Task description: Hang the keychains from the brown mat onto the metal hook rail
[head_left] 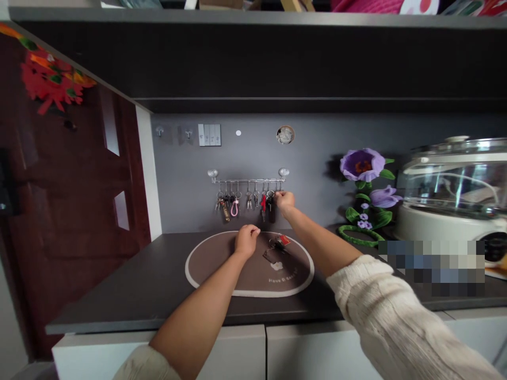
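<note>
A clear hook rail (pixel 249 181) is fixed to the grey wall, with several bunches of keys (pixel 249 200) hanging from it. My right hand (pixel 285 203) is at the rail's right end, its fingers pinched by the last hook; what they grip is hidden. Just left of it hang a dark key fob (pixel 272 211) and a red key item (pixel 263 205). My left hand (pixel 246 240) hovers over the brown oval mat (pixel 214 269), fingers curled together with nothing visible in them. On the mat lies a key bunch (pixel 280 243) with a red tag.
Purple knitted flowers (pixel 362 166) with a green ring base stand to the right, beside a white appliance with a clear lid (pixel 447 184). A dark shelf (pixel 253 63) overhangs the counter (pixel 119 290). Switches (pixel 209 135) are on the wall; a dark red door (pixel 71 184) is at left.
</note>
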`<state>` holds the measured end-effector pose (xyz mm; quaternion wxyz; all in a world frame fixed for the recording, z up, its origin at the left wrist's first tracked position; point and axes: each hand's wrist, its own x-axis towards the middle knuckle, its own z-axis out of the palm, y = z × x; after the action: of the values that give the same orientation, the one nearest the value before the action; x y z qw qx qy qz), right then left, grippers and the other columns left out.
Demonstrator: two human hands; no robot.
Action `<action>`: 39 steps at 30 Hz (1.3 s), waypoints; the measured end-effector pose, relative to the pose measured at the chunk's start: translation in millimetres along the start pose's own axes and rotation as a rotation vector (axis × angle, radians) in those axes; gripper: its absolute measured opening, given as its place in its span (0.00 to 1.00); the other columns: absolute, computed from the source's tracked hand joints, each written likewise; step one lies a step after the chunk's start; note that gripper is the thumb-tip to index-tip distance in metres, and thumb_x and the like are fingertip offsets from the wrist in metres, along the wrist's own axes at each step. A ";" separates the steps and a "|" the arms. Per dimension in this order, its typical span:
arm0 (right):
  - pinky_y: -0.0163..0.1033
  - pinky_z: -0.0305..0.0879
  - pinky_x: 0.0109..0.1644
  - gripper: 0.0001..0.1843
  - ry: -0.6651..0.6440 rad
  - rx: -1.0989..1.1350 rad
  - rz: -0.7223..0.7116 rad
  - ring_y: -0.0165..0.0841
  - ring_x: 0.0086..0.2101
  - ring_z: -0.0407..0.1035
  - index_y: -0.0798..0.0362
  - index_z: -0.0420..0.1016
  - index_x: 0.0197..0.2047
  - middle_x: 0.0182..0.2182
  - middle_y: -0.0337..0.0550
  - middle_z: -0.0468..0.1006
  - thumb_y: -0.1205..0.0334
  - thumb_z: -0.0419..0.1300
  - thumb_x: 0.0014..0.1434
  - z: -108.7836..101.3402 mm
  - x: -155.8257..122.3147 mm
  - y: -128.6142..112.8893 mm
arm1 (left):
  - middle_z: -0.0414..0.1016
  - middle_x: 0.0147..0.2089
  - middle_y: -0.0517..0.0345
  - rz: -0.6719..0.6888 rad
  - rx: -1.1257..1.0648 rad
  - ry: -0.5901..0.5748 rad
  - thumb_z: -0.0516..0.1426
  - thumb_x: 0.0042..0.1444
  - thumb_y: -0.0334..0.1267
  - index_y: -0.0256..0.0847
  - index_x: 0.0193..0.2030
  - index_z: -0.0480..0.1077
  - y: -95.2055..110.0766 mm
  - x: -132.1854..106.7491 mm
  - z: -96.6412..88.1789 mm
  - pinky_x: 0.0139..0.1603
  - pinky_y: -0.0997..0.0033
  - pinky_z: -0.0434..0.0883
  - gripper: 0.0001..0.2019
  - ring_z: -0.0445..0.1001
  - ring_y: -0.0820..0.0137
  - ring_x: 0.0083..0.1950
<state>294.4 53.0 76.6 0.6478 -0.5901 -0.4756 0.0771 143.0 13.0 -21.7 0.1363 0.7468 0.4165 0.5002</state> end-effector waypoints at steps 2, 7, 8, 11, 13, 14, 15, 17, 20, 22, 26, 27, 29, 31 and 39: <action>0.34 0.58 0.32 0.11 0.014 -0.014 0.059 0.28 0.25 0.62 0.58 0.72 0.28 0.24 0.42 0.72 0.61 0.52 0.48 -6.5 -8.6 -7.5 | 0.73 0.32 0.55 -0.006 -0.031 -0.010 0.52 0.51 0.35 0.36 0.29 0.71 0.2 -1.3 -1.6 0.39 0.72 0.64 0.08 0.68 0.73 0.35; 0.32 0.59 0.33 0.10 -0.075 0.065 0.040 0.26 0.25 0.63 0.57 0.71 0.29 0.25 0.41 0.73 0.62 0.52 0.49 -18.0 -34.5 -17.1 | 0.74 0.31 0.56 -0.013 -0.083 -0.065 0.53 0.49 0.34 0.36 0.29 0.71 2.8 -5.4 -6.1 0.38 0.72 0.65 0.07 0.69 0.73 0.33; 0.32 0.59 0.33 0.10 -0.109 0.090 0.033 0.26 0.25 0.63 0.57 0.71 0.30 0.26 0.41 0.74 0.62 0.52 0.49 -19.6 -40.1 -16.1 | 0.74 0.31 0.56 -0.014 -0.084 -0.075 0.53 0.49 0.34 0.36 0.30 0.71 3.4 -6.2 -7.0 0.38 0.73 0.65 0.06 0.69 0.73 0.33; 0.32 0.60 0.34 0.10 -0.214 0.132 -0.004 0.26 0.26 0.65 0.58 0.70 0.31 0.27 0.42 0.74 0.62 0.51 0.51 -24.1 -56.7 -6.0 | 0.74 0.30 0.56 -0.008 -0.063 -0.113 0.53 0.49 0.34 0.36 0.30 0.71 5.4 -8.6 -10.0 0.36 0.72 0.65 0.07 0.69 0.72 0.33; 0.32 0.61 0.35 0.10 -0.263 0.103 -0.045 0.26 0.26 0.65 0.58 0.70 0.31 0.27 0.43 0.74 0.62 0.51 0.51 -27.2 -67.4 5.5 | 0.73 0.30 0.57 -0.004 -0.051 -0.142 0.53 0.49 0.34 0.36 0.30 0.71 6.9 -10.2 -11.7 0.36 0.73 0.65 0.07 0.69 0.72 0.32; 0.32 0.61 0.35 0.10 -0.279 0.077 -0.063 0.26 0.27 0.66 0.58 0.71 0.31 0.27 0.43 0.74 0.62 0.52 0.51 -29.0 -72.6 11.9 | 0.73 0.29 0.57 -0.003 -0.048 -0.157 0.53 0.48 0.34 0.36 0.30 0.71 7.7 -10.9 -12.4 0.36 0.73 0.65 0.07 0.69 0.72 0.32; 0.32 0.61 0.36 0.10 -0.292 0.048 -0.078 0.26 0.28 0.66 0.58 0.71 0.31 0.27 0.42 0.75 0.62 0.52 0.50 -31.0 -77.6 18.3 | 0.73 0.30 0.57 0.000 -0.046 -0.172 0.53 0.48 0.33 0.36 0.30 0.71 8.5 -11.7 -12.9 0.36 0.73 0.65 0.06 0.69 0.73 0.32; 0.32 0.60 0.36 0.10 -0.319 -0.017 -0.104 0.26 0.28 0.66 0.58 0.71 0.32 0.28 0.42 0.75 0.61 0.53 0.50 -35.4 -87.0 29.6 | 0.73 0.30 0.57 0.014 -0.036 -0.206 0.53 0.48 0.32 0.36 0.30 0.71 9.8 -13.0 -13.6 0.37 0.73 0.65 0.06 0.68 0.73 0.32; 0.31 0.59 0.35 0.11 -0.371 -0.146 -0.148 0.26 0.27 0.65 0.57 0.72 0.33 0.27 0.40 0.75 0.61 0.53 0.50 -42.7 -97.6 39.5 | 0.73 0.29 0.57 0.034 -0.014 -0.251 0.53 0.48 0.30 0.35 0.29 0.71 10.7 -14.3 -13.9 0.37 0.73 0.64 0.06 0.68 0.73 0.32; 0.31 0.59 0.35 0.10 -0.406 -0.258 -0.178 0.26 0.27 0.65 0.56 0.73 0.32 0.26 0.39 0.75 0.61 0.53 0.50 -46.7 -101.7 41.6 | 0.73 0.29 0.57 0.034 -0.005 -0.262 0.53 0.48 0.30 0.35 0.29 0.71 10.4 -14.8 -13.7 0.37 0.73 0.64 0.06 0.68 0.73 0.32; 0.33 0.57 0.36 0.08 -0.457 -0.500 -0.230 0.29 0.29 0.67 0.54 0.74 0.31 0.27 0.41 0.75 0.64 0.54 0.49 -50.4 -104.2 42.4 | 0.73 0.30 0.56 0.007 0.009 -0.276 0.53 0.48 0.30 0.35 0.30 0.71 8.1 -14.5 -12.2 0.37 0.73 0.64 0.06 0.68 0.73 0.32; 0.33 0.57 0.37 0.08 -0.456 -0.550 -0.240 0.30 0.30 0.67 0.53 0.75 0.31 0.28 0.42 0.75 0.64 0.55 0.49 -50.5 -104.1 42.9 | 0.73 0.30 0.56 -0.001 0.015 -0.278 0.53 0.48 0.31 0.34 0.30 0.71 7.4 -14.3 -11.7 0.37 0.74 0.64 0.06 0.68 0.73 0.32; 0.34 0.57 0.37 0.08 -0.440 -0.626 -0.255 0.32 0.32 0.67 0.52 0.75 0.32 0.30 0.43 0.76 0.64 0.56 0.49 -50.3 -103.7 44.4 | 0.73 0.30 0.56 -0.008 0.028 -0.280 0.53 0.47 0.31 0.35 0.30 0.71 6.4 -13.8 -10.7 0.37 0.73 0.64 0.06 0.68 0.73 0.32; 0.35 0.57 0.39 0.08 -0.428 -0.695 -0.275 0.33 0.34 0.67 0.52 0.76 0.32 0.31 0.45 0.76 0.62 0.56 0.49 -49.9 -103.4 46.2 | 0.73 0.30 0.57 0.000 0.039 -0.285 0.53 0.47 0.31 0.35 0.30 0.71 5.9 -13.6 -10.2 0.37 0.73 0.64 0.06 0.68 0.73 0.32; 0.40 0.53 0.44 0.14 -0.438 -0.880 -0.286 0.38 0.40 0.62 0.53 0.77 0.29 0.32 0.50 0.74 0.57 0.52 0.52 -47.6 -103.0 48.2 | 0.73 0.32 0.56 0.021 0.087 -0.316 0.53 0.48 0.31 0.35 0.31 0.71 5.7 -13.7 -9.9 0.39 0.72 0.64 0.06 0.68 0.72 0.33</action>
<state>295.2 -34.0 -10.8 0.2272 -0.7060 -0.6636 -0.0978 135.1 -3.0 -22.3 0.1623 0.8256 0.4035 0.3594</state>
